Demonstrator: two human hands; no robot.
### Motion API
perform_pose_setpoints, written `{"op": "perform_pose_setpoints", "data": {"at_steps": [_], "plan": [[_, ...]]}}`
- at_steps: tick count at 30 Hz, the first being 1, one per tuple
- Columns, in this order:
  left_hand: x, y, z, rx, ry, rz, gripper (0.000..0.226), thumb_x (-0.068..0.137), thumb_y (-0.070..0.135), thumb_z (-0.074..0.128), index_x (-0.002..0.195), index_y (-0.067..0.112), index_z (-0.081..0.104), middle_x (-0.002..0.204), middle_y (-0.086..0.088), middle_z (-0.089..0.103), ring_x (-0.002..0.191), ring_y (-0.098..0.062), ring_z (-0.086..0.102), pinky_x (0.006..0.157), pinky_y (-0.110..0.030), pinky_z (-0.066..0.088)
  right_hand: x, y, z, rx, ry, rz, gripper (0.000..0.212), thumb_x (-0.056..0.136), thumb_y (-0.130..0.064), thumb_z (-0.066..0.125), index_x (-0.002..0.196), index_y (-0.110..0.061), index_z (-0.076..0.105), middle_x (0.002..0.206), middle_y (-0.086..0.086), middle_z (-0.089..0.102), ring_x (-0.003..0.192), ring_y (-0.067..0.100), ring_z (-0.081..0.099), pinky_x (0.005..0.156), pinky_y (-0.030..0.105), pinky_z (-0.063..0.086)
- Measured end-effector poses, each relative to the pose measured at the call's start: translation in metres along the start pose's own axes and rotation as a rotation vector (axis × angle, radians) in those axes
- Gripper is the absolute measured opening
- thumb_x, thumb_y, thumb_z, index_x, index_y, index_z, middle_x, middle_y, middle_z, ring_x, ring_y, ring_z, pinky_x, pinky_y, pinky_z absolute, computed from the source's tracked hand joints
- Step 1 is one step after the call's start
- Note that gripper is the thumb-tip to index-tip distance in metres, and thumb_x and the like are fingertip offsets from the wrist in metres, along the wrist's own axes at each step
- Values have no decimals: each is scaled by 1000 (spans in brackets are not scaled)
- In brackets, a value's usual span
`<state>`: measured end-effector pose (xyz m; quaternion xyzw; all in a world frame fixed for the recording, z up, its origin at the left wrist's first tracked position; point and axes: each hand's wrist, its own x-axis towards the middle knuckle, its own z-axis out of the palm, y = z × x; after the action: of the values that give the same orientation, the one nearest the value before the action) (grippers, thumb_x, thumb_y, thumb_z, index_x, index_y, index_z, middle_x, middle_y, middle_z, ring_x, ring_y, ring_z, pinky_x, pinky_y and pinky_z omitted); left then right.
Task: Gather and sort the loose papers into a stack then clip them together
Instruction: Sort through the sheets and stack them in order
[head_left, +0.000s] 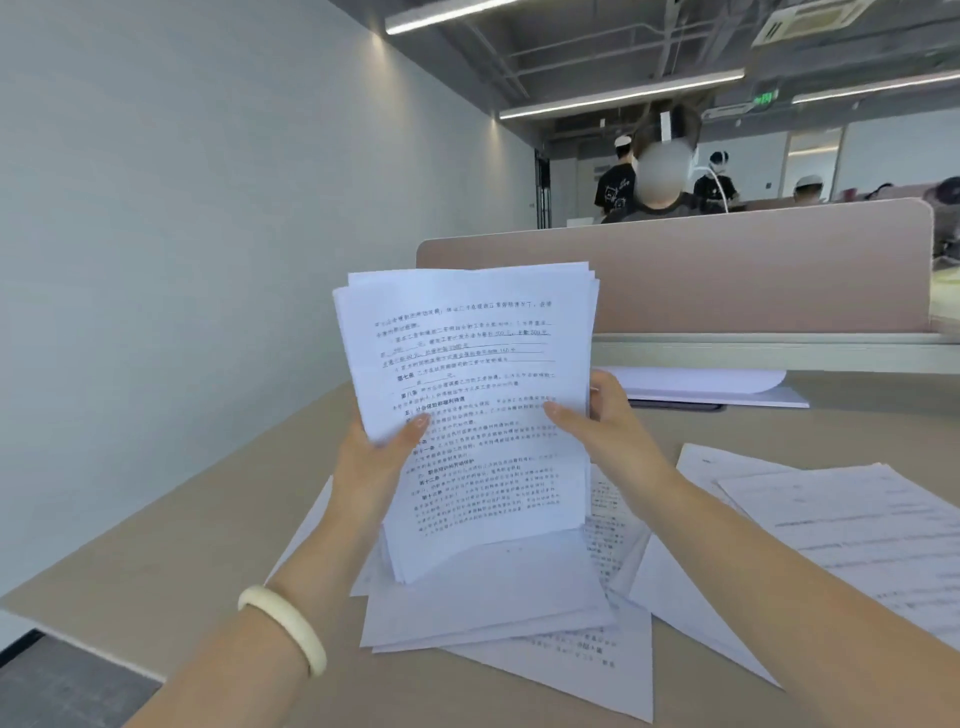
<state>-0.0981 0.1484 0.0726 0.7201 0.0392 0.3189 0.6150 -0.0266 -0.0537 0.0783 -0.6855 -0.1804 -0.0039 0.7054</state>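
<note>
I hold an upright stack of printed white papers (470, 364) above the desk, its edges uneven at the top. My left hand (374, 457) grips the stack's left edge, thumb on the front sheet. My right hand (605, 421) grips the right edge, thumb across the front and fingers behind. Several loose sheets (493, 608) lie fanned on the desk under the stack. More loose printed sheets (841, 519) lie to the right. No clip is visible.
The beige desk (171, 545) ends at its left edge near the white wall. A pink partition (727, 270) closes off the back. A white booklet (717, 387) lies at the partition's foot. People stand beyond the partition.
</note>
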Motion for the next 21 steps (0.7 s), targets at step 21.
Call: {"op": "perform_pose_setpoints", "data": {"at_steps": [21], "plan": [[26, -84, -21, 978, -385, -541, 26, 83, 30, 63, 101, 13, 57, 107, -2, 58, 109, -26, 54, 94, -32, 41, 37, 86, 33, -1072, -148, 552, 46, 85, -25, 48, 129, -13, 42, 139, 13, 28, 129, 35, 32, 93, 35, 32]]}}
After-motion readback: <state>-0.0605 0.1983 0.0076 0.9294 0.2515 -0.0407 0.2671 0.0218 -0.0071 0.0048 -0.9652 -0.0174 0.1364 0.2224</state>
